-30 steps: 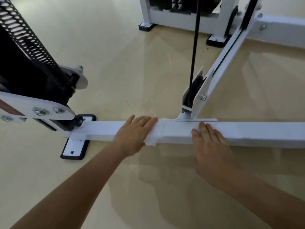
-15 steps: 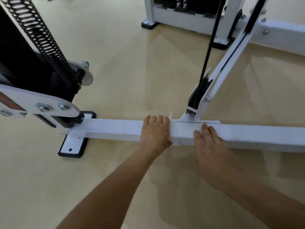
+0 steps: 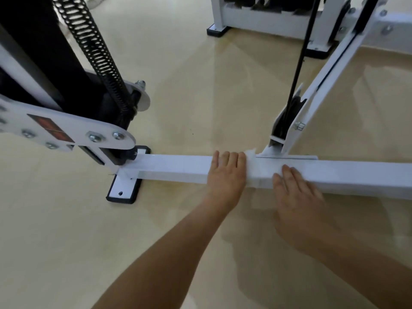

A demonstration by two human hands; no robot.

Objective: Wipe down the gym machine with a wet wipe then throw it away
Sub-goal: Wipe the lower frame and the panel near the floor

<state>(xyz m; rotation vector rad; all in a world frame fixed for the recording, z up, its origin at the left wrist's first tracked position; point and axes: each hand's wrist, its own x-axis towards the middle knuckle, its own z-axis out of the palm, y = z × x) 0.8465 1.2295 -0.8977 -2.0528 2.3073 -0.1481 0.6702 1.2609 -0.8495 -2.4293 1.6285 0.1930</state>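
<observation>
Both the right hand (image 3: 296,197) and the left hand (image 3: 225,175) lie on the white floor beam (image 3: 178,167), just apart. The right hand is blurred and rests flat, its straight fingers over the beam's near edge and top, much where it was a second ago. The left hand now lies square across the beam with its fingers reaching the far edge; earlier they pointed along it to the right. The wet wipe (image 3: 254,168) drapes over the beam between the hands, touching the left one, with a ragged corner up at the far edge. Just beyond, the slanted upright (image 3: 323,85) and the black cable (image 3: 298,63) meet the beam.
</observation>
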